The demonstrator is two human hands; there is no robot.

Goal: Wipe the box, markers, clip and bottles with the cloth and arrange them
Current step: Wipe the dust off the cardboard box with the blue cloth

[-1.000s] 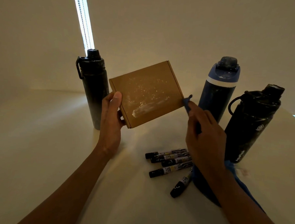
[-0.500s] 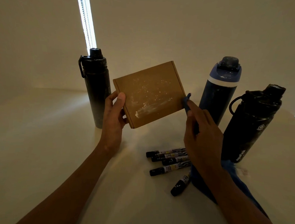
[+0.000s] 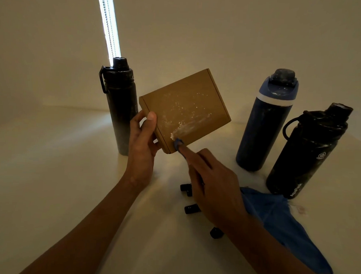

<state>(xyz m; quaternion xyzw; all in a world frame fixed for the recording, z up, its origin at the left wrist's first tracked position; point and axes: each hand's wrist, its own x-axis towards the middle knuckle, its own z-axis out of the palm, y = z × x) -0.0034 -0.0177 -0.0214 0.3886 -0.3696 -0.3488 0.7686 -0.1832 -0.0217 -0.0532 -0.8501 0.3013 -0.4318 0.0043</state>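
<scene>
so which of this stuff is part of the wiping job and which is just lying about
In the job: box, cloth, markers, left black bottle, blue bottle, right black bottle.
Not in it: table, bright strip on the wall.

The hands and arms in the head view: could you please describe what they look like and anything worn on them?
The left hand and right hand are bare, with no gloves. The left arm and right arm are uncovered down to the picture's edge: no sleeve, watch or bracelet shows. The light is too dim to rule out a ring.
</scene>
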